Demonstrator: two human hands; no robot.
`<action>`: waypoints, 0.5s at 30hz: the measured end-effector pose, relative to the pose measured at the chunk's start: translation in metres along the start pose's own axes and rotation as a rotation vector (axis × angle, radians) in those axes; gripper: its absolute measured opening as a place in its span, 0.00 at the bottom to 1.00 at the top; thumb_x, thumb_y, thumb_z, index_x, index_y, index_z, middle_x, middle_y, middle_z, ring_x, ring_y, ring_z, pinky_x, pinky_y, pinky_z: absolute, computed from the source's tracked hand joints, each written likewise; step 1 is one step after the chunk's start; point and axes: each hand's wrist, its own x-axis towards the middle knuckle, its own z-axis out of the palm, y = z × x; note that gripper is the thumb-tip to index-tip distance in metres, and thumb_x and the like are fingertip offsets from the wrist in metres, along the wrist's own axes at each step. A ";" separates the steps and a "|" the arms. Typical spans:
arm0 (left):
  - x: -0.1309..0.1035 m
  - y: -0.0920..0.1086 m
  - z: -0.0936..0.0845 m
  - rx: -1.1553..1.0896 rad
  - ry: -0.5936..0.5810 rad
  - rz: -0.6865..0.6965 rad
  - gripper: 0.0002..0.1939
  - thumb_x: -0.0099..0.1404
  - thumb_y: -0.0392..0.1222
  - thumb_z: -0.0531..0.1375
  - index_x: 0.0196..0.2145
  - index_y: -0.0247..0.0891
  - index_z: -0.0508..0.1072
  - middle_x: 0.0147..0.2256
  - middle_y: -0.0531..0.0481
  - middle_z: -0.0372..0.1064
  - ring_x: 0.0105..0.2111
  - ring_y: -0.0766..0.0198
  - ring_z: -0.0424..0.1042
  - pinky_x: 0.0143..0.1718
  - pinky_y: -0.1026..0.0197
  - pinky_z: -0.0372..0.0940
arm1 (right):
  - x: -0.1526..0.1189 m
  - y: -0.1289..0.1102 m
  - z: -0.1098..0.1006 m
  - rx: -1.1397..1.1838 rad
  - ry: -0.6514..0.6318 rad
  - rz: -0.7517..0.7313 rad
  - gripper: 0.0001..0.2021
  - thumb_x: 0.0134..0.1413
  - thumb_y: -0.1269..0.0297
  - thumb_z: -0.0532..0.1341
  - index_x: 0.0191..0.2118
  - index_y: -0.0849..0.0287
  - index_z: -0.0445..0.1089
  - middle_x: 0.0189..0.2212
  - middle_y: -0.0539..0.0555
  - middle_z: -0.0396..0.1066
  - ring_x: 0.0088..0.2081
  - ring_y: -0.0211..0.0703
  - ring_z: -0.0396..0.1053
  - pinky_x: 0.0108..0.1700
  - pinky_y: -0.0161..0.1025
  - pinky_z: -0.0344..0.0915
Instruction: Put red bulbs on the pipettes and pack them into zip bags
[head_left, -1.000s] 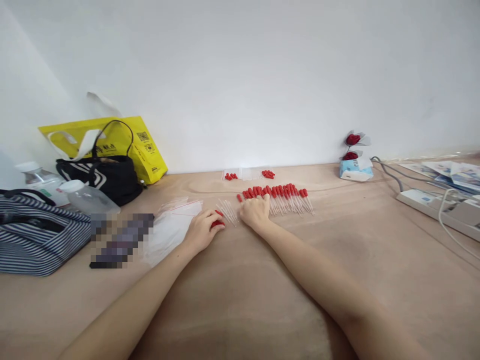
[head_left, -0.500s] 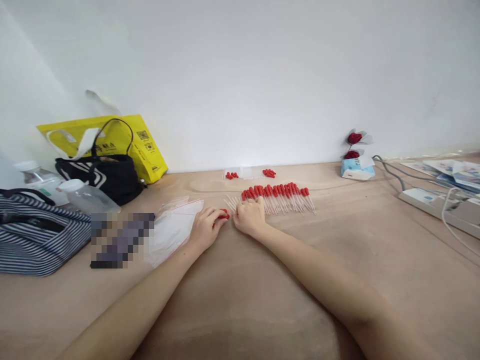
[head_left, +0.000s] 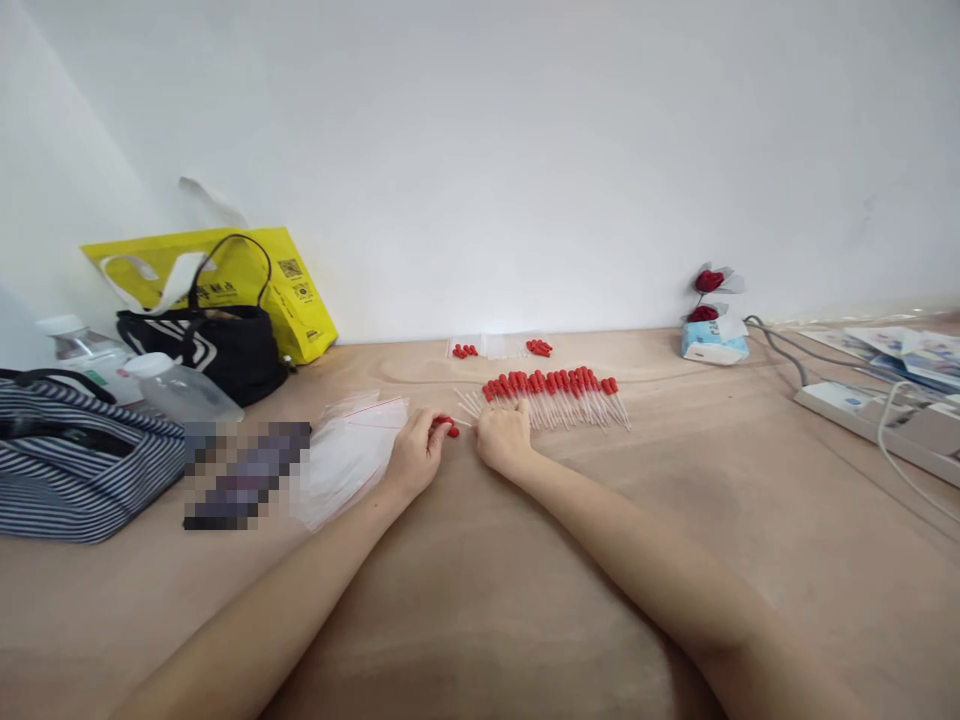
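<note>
My left hand (head_left: 416, 450) is closed, its thumb and fingers pinched on a small red rubber bulb (head_left: 452, 430). Just to the right my right hand (head_left: 504, 437) is curled, with a thin clear tube (head_left: 464, 423) reaching from its fingers towards the red bulb; whether the two touch is too small to tell. Several loose clear tubes (head_left: 466, 402) lie behind and left of my right hand. Beyond and to the right of that hand stretches a row of droppers (head_left: 570, 390), red bulbs facing the wall and clear stems facing me.
Clear zip bags (head_left: 349, 450) lie left of my left hand. Red bulbs (head_left: 538, 347) and another small bag (head_left: 493, 346) are near the wall. Further left are a striped bag (head_left: 82, 460), a bottle (head_left: 184, 390) and a black bag (head_left: 217, 355). A power strip (head_left: 862, 412) sits right.
My right hand has shifted slightly right, widening the space between my hands. The thin tube between them now shows more clearly. The view has also moved a little.
</note>
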 end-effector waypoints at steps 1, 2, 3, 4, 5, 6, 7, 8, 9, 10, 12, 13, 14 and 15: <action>-0.001 0.001 0.000 -0.018 -0.027 0.021 0.05 0.63 0.37 0.48 0.36 0.37 0.62 0.32 0.49 0.66 0.33 0.64 0.67 0.35 0.61 0.64 | -0.003 0.003 -0.002 -0.002 -0.003 0.005 0.13 0.54 0.71 0.48 0.32 0.66 0.70 0.30 0.63 0.72 0.32 0.46 0.67 0.37 0.44 0.45; -0.002 0.003 0.000 -0.033 -0.066 0.059 0.06 0.63 0.37 0.48 0.37 0.37 0.62 0.33 0.49 0.66 0.33 0.64 0.67 0.35 0.61 0.64 | -0.007 0.008 -0.004 -0.005 -0.002 0.013 0.13 0.54 0.71 0.49 0.32 0.66 0.70 0.30 0.63 0.72 0.31 0.46 0.67 0.37 0.43 0.45; -0.003 0.006 0.000 -0.046 -0.114 0.112 0.06 0.63 0.37 0.49 0.37 0.37 0.62 0.35 0.48 0.66 0.34 0.65 0.67 0.35 0.61 0.64 | -0.011 0.013 -0.005 -0.009 0.002 0.022 0.12 0.54 0.70 0.49 0.32 0.66 0.69 0.30 0.63 0.72 0.31 0.46 0.67 0.37 0.43 0.45; -0.004 0.009 0.000 -0.056 -0.175 0.176 0.06 0.62 0.37 0.49 0.38 0.37 0.61 0.35 0.48 0.66 0.35 0.65 0.67 0.36 0.62 0.64 | -0.017 0.021 -0.007 -0.013 0.009 0.026 0.12 0.55 0.69 0.49 0.32 0.66 0.69 0.30 0.63 0.72 0.31 0.46 0.67 0.36 0.43 0.44; -0.004 0.012 -0.001 -0.063 -0.241 0.240 0.05 0.62 0.37 0.50 0.37 0.37 0.61 0.35 0.48 0.65 0.35 0.64 0.67 0.37 0.62 0.63 | -0.022 0.030 -0.008 -0.016 0.022 0.033 0.12 0.55 0.68 0.49 0.32 0.66 0.68 0.30 0.62 0.72 0.31 0.46 0.66 0.36 0.42 0.44; -0.005 0.015 -0.001 -0.065 -0.298 0.293 0.05 0.62 0.37 0.50 0.36 0.37 0.61 0.34 0.48 0.65 0.35 0.64 0.67 0.37 0.61 0.63 | -0.029 0.039 -0.009 -0.015 0.036 0.020 0.11 0.55 0.67 0.50 0.32 0.65 0.68 0.30 0.62 0.72 0.32 0.46 0.66 0.36 0.42 0.44; -0.006 0.018 0.000 -0.065 -0.336 0.326 0.04 0.62 0.36 0.50 0.36 0.37 0.61 0.34 0.48 0.65 0.35 0.64 0.67 0.37 0.61 0.63 | -0.035 0.050 -0.010 -0.010 0.050 0.002 0.10 0.54 0.67 0.50 0.32 0.65 0.67 0.31 0.61 0.72 0.33 0.46 0.66 0.36 0.42 0.43; -0.006 0.021 0.000 -0.063 -0.356 0.341 0.03 0.62 0.35 0.49 0.35 0.37 0.60 0.35 0.47 0.65 0.36 0.64 0.66 0.38 0.61 0.63 | -0.042 0.062 -0.010 -0.001 0.064 -0.007 0.10 0.54 0.66 0.51 0.31 0.64 0.67 0.31 0.59 0.72 0.34 0.45 0.66 0.36 0.41 0.43; -0.006 0.023 0.001 -0.058 -0.364 0.343 0.04 0.62 0.34 0.48 0.35 0.37 0.60 0.35 0.47 0.65 0.37 0.63 0.66 0.38 0.60 0.63 | -0.049 0.074 -0.010 0.012 0.079 -0.015 0.09 0.54 0.66 0.51 0.30 0.63 0.67 0.31 0.58 0.72 0.34 0.44 0.66 0.36 0.41 0.43; -0.006 0.025 0.002 -0.053 -0.364 0.339 0.06 0.62 0.33 0.47 0.36 0.37 0.59 0.36 0.46 0.64 0.38 0.63 0.66 0.39 0.60 0.63 | -0.055 0.086 -0.010 0.024 0.096 -0.031 0.09 0.54 0.65 0.52 0.30 0.62 0.66 0.30 0.57 0.72 0.34 0.44 0.65 0.36 0.41 0.43; -0.006 0.026 0.004 -0.051 -0.363 0.328 0.09 0.61 0.31 0.46 0.39 0.37 0.58 0.39 0.44 0.63 0.41 0.62 0.64 0.42 0.58 0.62 | -0.067 0.107 -0.011 0.045 0.119 -0.086 0.08 0.54 0.65 0.52 0.29 0.61 0.66 0.29 0.55 0.72 0.34 0.43 0.65 0.36 0.40 0.43; -0.006 0.026 0.004 -0.053 -0.368 0.326 0.11 0.61 0.30 0.46 0.41 0.37 0.58 0.41 0.44 0.62 0.43 0.62 0.64 0.43 0.57 0.61 | -0.071 0.116 -0.012 0.059 0.121 -0.124 0.08 0.54 0.65 0.52 0.29 0.60 0.65 0.29 0.54 0.71 0.34 0.43 0.64 0.36 0.40 0.43; -0.006 0.025 0.005 -0.054 -0.374 0.323 0.12 0.60 0.30 0.46 0.43 0.38 0.57 0.43 0.43 0.61 0.44 0.61 0.63 0.45 0.57 0.61 | -0.075 0.123 -0.013 0.077 0.118 -0.162 0.08 0.54 0.64 0.52 0.29 0.60 0.65 0.28 0.53 0.71 0.34 0.42 0.64 0.36 0.40 0.43; -0.005 0.024 0.006 -0.055 -0.382 0.319 0.14 0.60 0.30 0.47 0.45 0.38 0.56 0.44 0.43 0.60 0.46 0.61 0.62 0.46 0.56 0.60 | -0.078 0.128 -0.014 0.096 0.114 -0.191 0.08 0.54 0.64 0.52 0.28 0.59 0.65 0.28 0.52 0.71 0.34 0.42 0.64 0.36 0.39 0.43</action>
